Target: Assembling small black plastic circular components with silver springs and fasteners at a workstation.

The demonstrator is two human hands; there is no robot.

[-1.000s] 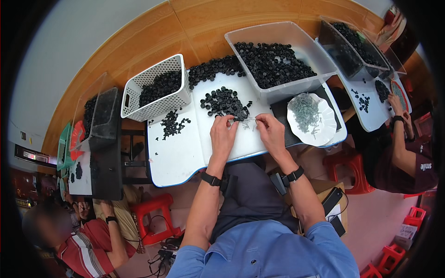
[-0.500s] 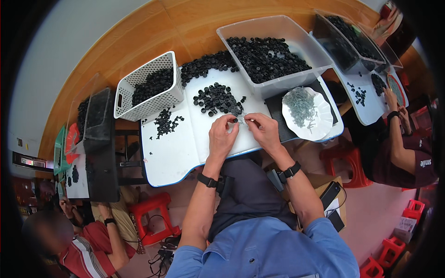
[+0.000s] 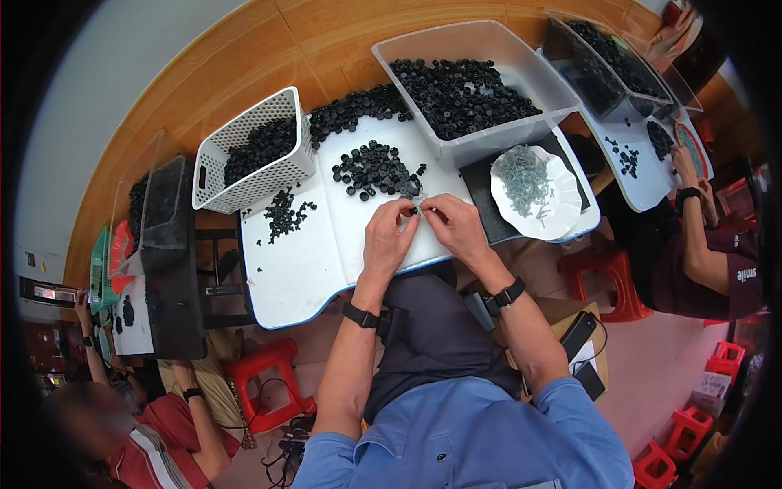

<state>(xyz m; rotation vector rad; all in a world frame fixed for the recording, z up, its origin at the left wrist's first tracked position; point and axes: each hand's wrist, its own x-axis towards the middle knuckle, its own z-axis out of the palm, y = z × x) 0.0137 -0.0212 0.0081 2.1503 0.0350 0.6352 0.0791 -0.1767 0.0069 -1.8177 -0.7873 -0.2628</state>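
Observation:
Over the white table, my left hand pinches a small round black part between thumb and fingertips. My right hand is closed in a pinch just beside it, the fingertips almost meeting the left ones; whatever it grips is too small to make out. A pile of black round caps lies just beyond my fingers, with a few small clear pieces at its near edge. To the right, a white scalloped plate carries a heap of thin clear greyish pieces.
Small black parts lie scattered at the left. Behind them stand a white perforated basket and a clear plastic bin, both holding black parts. Co-workers sit either side, one in a red shirt. Red stools stand on the floor.
Both hands stay together at nearly the same spot, and the right fingertips have drawn closer to the black part. The view has shifted slightly. At the far left, a person's arm is now raised.

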